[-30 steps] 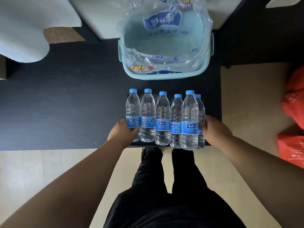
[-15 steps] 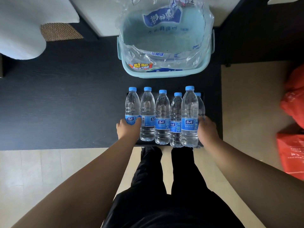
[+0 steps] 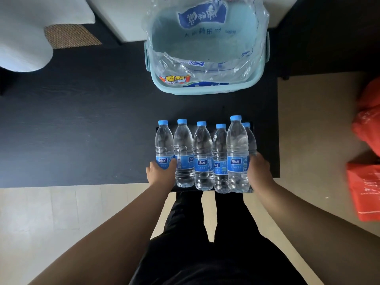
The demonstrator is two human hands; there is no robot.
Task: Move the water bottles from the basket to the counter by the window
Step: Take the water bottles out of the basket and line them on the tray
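Several clear water bottles (image 3: 203, 153) with blue caps and blue labels stand in a row on a black tray (image 3: 171, 126) at the near edge of the dark table (image 3: 82, 130). One bottle on the right stands in front of another. My left hand (image 3: 161, 173) grips the tray's left end, thumb on the leftmost bottle's label. My right hand (image 3: 259, 171) grips the right end, against the rightmost bottles. The tray's near side overhangs the table edge. Behind it sits the pale blue basket (image 3: 205, 91), which holds only crumpled clear plastic wrap (image 3: 174, 64).
Red plastic bags (image 3: 366, 182) lie on the floor to the right. A pale rounded cushion (image 3: 22, 38) and a woven mat (image 3: 70, 36) are at the far left. My dark-trousered legs stand on light floor below the table edge.
The tray of bottles has come toward me and now overhangs the table's near edge. Both hands have closed in on its ends. The basket has stayed put.
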